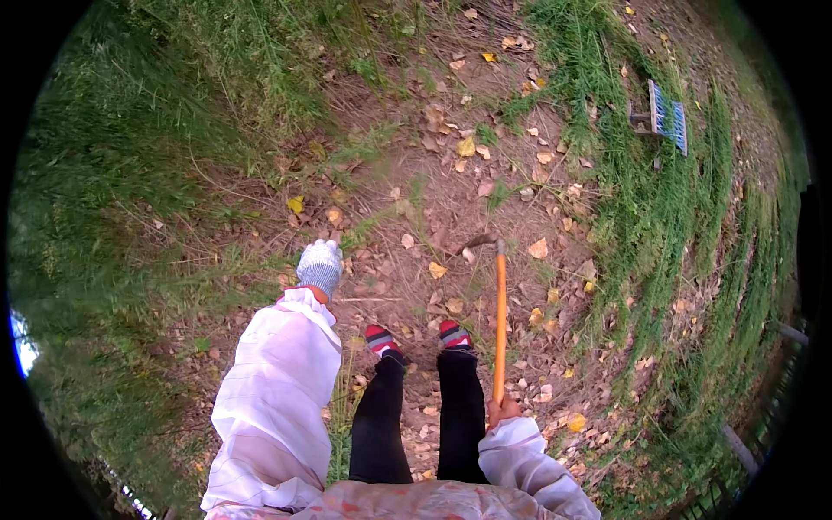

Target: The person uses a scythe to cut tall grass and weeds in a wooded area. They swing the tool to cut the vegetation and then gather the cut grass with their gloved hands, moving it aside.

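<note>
My left hand (320, 265) wears a grey-and-white knitted glove and reaches low over the ground, its fingers curled. A green sprig (359, 235) shows right beside the fingers; whether it is in the grip is hidden. My bare right hand (502, 411) is closed around the lower end of a long orange handle. That handle belongs to a sickle (500, 312), pointing away from me. Its dark curved blade (480, 241) bends left at the far end, close above the leaf litter.
Tall green weeds (149, 149) stand at the left. Cut green stalks (640, 214) lie in a band along the right, with a blue-and-white slatted object (667, 118) on them. Fallen leaves and dry stems cover the soil (416, 273) around my red-and-grey shoes (455, 334).
</note>
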The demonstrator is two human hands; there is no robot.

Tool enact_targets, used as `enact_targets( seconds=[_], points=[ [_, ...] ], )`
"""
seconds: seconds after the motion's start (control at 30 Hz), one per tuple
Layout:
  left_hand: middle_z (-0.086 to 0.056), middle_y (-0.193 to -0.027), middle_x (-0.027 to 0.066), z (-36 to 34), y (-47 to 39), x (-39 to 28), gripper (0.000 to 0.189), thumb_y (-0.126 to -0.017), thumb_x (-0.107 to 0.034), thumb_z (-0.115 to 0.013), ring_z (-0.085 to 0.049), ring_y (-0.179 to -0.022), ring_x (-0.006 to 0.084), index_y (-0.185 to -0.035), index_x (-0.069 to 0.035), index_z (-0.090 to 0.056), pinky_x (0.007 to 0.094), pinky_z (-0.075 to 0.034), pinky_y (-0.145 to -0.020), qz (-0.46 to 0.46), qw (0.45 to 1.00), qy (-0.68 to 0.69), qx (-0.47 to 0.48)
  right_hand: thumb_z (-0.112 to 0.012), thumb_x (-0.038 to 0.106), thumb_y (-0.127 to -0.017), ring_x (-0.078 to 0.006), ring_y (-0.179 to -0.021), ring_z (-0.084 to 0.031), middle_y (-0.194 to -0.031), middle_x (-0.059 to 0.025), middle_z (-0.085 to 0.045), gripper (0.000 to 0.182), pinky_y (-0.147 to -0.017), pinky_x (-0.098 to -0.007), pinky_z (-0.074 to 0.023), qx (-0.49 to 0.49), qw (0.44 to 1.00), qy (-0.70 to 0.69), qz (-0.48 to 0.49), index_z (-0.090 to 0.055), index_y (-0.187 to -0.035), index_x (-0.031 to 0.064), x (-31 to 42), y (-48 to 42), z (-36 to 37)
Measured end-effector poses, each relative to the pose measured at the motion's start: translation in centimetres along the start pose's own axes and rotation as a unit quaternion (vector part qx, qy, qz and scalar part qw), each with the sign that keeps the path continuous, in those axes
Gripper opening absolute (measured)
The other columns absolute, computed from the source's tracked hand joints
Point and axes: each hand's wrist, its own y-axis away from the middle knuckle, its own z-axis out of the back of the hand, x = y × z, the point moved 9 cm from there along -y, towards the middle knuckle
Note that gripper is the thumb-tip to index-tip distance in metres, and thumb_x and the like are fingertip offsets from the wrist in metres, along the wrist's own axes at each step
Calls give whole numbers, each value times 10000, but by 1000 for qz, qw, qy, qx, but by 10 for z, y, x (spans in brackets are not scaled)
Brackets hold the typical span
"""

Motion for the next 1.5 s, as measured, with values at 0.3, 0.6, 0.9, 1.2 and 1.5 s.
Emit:
enact_targets(
  seconds=[0.3,0.6,0.9,1.2,1.5],
  points=[
    [-621,-955,138,-23,-20,-4,250,-773,-172,-571,-617,-875,289,-994,-60,-600,411,-500,-723,44,992,-77,93,-554,244,-817,-107,-349,-351,-472,20,-359,245,-307,-270,-287,92,973,-211,15,-418,-684,90,222,-42,-124],
    [-408,-1293,132,-9,-41,-36,581,-762,-135,-544,-456,-1104,277,-1302,-68,-339,342,-407,-805,-109,944,-289,115,-535,177,-835,-102,-344,-368,-481,-1,-368,200,-296,-273,-308,244,951,-187,-23,-411,-738,53,119,29,-132],
    [-272,-1391,128,-10,-53,-60,736,-754,-151,-553,-339,-1209,293,-1391,-98,-187,391,-357,-855,-179,900,-397,9,-517,84,-753,-89,-361,-409,-489,-16,-430,67,-312,-258,-314,107,984,-81,121,-490,-778,28,54,81,-114],
    [-491,-1230,59,-78,-68,-4,484,-862,-259,-488,-486,-1119,199,-1320,-169,-360,388,-404,-839,-26,880,-362,307,-555,157,-804,-89,-398,-448,-500,0,-467,131,-351,-249,-339,239,953,-175,-61,-499,-775,42,36,128,-134],
    [-531,-1164,53,-169,12,30,397,-853,-268,-503,-499,-1106,198,-1236,-170,-471,383,-412,-821,-154,797,-413,413,-550,222,-830,-137,-394,-404,-510,-26,-402,199,-346,-298,-330,-36,999,-4,27,-455,-803,49,31,-13,-81]
  ],
)
